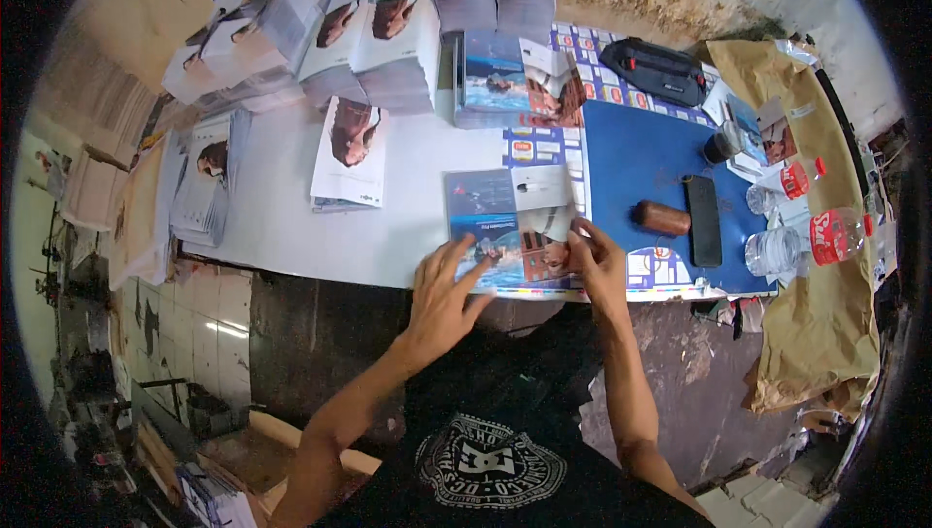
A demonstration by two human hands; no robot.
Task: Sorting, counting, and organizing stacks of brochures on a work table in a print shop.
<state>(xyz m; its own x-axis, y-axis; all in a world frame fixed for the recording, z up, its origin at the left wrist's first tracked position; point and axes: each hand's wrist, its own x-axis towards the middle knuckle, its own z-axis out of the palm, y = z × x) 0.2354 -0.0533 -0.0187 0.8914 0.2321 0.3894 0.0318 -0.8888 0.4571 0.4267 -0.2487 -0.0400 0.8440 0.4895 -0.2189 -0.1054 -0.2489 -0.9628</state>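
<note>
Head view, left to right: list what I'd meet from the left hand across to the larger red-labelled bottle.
Left hand, printed sheet, right hand, brown rounded object, black phone, larger red-labelled bottle.

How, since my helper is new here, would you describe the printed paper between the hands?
On the white tabletop, find the large rectangular blue sheet. Left of its near end is rectangular paper printed blue, white and brick-brown. Unlike the similar thick paper stack behind it, it has the left hand and right hand on it.
</note>
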